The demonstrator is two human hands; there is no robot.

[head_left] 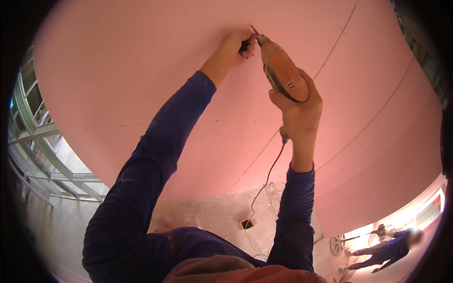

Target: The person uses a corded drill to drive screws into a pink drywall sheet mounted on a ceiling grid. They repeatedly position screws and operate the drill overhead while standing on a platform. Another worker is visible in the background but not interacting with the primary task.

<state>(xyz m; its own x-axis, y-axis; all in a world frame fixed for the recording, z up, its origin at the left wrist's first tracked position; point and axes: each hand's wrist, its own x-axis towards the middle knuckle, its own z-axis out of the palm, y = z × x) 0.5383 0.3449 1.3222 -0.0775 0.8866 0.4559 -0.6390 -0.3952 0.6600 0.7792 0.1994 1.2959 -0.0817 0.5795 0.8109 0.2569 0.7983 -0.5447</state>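
Note:
My right hand (302, 106) is wrapped round the grip of an orange, dusty electric drill (283, 66). Its chuck points up and to the left, and a thin dark bit or screw (254, 29) stands out at the tip, close to the pink plasterboard (141, 70). Whether the tip touches the board I cannot tell. Beside the chuck, my left hand (239, 45) is raised against the board with curled fingers. Something dark shows within those fingers, too small to name. From the drill's handle a black cord (264, 184) hangs down.
Seams (335, 45) run between the large pink boards. A metal window frame (42, 129) stands at the left. Below lies a dusty concrete floor (188, 210) with a small square hole (247, 224). Another person (387, 250) stands at the lower right near a round fan (337, 244).

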